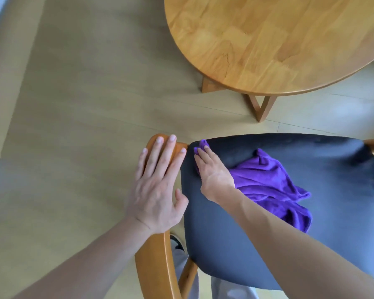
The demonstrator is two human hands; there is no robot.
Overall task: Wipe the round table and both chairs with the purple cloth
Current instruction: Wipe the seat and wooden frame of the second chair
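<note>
The left hand (pixel 158 186) lies flat, fingers straight, on the chair's curved wooden armrest (pixel 153 262). The right hand (pixel 212 175) presses the crumpled purple cloth (pixel 268 186) against the dark padded seat (pixel 311 212) with straight fingers.

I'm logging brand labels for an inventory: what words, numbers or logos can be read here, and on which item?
None: no text, label or logo shows on the round wooden table, the dark-cushioned wooden chair or the purple cloth.

Purple cloth (pixel 268 186) — black seat (pixel 311 212).
</note>
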